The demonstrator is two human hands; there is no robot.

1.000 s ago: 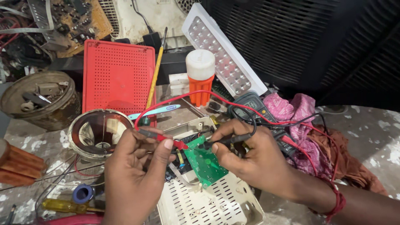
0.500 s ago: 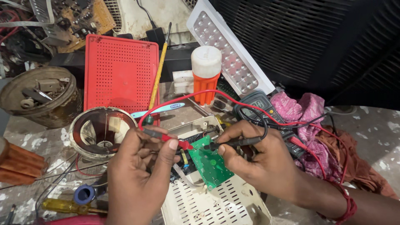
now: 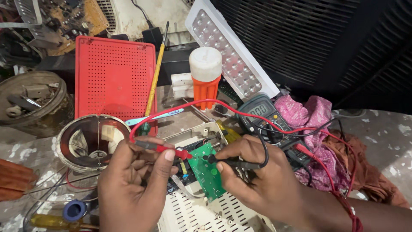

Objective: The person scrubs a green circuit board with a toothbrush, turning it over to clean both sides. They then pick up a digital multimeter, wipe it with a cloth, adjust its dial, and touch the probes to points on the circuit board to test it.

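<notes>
- I am gripping the red probe in my left hand, fingers closed around its shaft, its tip resting at the upper left edge of the green circuit board.
- I am pinching the black probe in my right hand, fingers closed on it, its tip touching the upper part of the same board.
- The board is sitting tilted in an opened white casing, above a white slotted cover lying nearest to me on the table.
- Judged progress: the casing is open, the board is exposed and both probes are making contact, so measuring is under way; I cannot read a result from here, and the casing is not yet closed.
- The grey multimeter is lying just beyond my right hand, red and black leads running from it to the probes; its screen is too small to make out.
- A pink cloth is bunched beside the meter.
- To my left, a round reflector bowl is standing open, holding only its own central fitting as far as I can tell.
- Further left, a rusted round tin is holding metal scraps and small parts.
- Farther back, a red perforated panel, a yellow-handled tool, an orange lamp with a white cap and a white LED panel are lying against the clutter.
</notes>
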